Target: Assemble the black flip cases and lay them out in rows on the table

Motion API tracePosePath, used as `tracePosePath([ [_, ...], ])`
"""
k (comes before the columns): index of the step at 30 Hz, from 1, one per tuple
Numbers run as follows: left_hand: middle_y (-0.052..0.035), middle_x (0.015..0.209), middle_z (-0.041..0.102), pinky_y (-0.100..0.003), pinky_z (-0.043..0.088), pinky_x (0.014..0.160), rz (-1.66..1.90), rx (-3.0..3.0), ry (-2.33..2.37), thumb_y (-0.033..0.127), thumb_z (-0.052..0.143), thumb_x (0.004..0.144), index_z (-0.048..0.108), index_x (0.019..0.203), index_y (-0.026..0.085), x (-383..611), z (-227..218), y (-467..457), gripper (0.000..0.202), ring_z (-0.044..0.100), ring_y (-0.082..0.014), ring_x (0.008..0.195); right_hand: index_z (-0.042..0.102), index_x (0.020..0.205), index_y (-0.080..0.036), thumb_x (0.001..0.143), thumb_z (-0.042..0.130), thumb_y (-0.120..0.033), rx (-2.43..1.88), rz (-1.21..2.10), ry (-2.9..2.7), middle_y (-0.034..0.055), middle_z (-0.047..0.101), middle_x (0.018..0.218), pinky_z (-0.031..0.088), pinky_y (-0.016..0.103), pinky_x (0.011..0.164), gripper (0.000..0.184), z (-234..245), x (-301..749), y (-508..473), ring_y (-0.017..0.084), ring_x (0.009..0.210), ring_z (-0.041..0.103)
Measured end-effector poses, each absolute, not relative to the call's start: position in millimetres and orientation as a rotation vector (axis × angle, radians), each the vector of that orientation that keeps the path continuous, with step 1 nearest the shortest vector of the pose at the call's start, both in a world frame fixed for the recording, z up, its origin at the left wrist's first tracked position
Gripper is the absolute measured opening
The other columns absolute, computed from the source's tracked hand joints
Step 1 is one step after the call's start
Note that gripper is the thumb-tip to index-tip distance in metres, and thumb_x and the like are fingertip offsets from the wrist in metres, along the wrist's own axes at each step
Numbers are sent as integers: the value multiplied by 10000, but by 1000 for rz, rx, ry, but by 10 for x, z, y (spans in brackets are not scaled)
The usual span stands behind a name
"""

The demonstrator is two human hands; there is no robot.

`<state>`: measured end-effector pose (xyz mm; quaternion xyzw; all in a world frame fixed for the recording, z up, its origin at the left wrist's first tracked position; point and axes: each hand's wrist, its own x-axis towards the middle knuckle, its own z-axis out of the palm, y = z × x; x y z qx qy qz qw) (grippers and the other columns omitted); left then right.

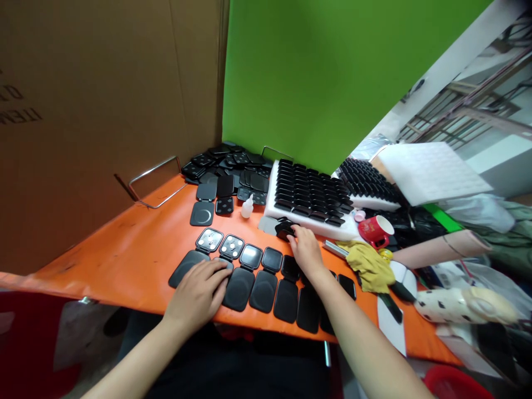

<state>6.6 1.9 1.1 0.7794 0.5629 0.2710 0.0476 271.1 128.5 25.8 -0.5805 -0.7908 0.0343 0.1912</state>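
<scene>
Along the table's near side runs a row of black hinged flat cases (pixel 263 291), each with a small squarish flap at its far end. My left hand (pixel 201 288) lies over the second case from the left, fingers stretched out and lying flat. The two leftmost flaps (pixel 209 239) show several pale round dots; those further right look plain and dark. Beyond the row, my right hand (pixel 306 252) has its fingers curled on the edge of a small pile of thin black plates (pixel 285 229). Its forearm hides part of the row's right end.
A white foam tray (pixel 272 205) holds rows of upright black pieces. Behind a white dropper bottle (pixel 247 207) lies a heap of black parts (pixel 226 163). To the right are a red mug (pixel 375 231), yellow cloth (pixel 368 266) and cardboard tube (pixel 443 249). Cardboard (pixel 108 111) and green (pixel 324 72) panels stand behind.
</scene>
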Motion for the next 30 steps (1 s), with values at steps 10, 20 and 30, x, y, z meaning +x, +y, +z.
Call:
tracePosePath([
  [10, -38, 1108, 615, -431, 339, 994, 756, 2337, 1737, 208, 452, 843, 589, 1037, 221, 106, -4, 16, 238, 548, -214, 1025, 600, 797, -187, 841, 450, -334, -1416, 813, -2203, 2, 617, 747, 405, 236, 621, 214, 480, 2076, 1295, 141, 686, 553],
  [20, -10, 1071, 628, -427, 313, 1004, 757, 2264, 1764, 181, 431, 844, 575, 1019, 246, 132, 89, 0, 236, 561, -195, 1001, 607, 785, -175, 839, 446, -319, -1375, 1075, -2254, 13, 632, 737, 391, 234, 607, 223, 105, 1503, 1355, 141, 679, 553],
  [30, -18, 1030, 631, -432, 321, 987, 765, 2252, 1744, 176, 423, 847, 573, 1022, 235, 121, 105, -11, 238, 551, -204, 1002, 610, 799, -187, 856, 433, -309, -1422, 952, -2315, 41, 648, 787, 375, 236, 629, 223, 131, 1464, 1311, 157, 729, 566],
])
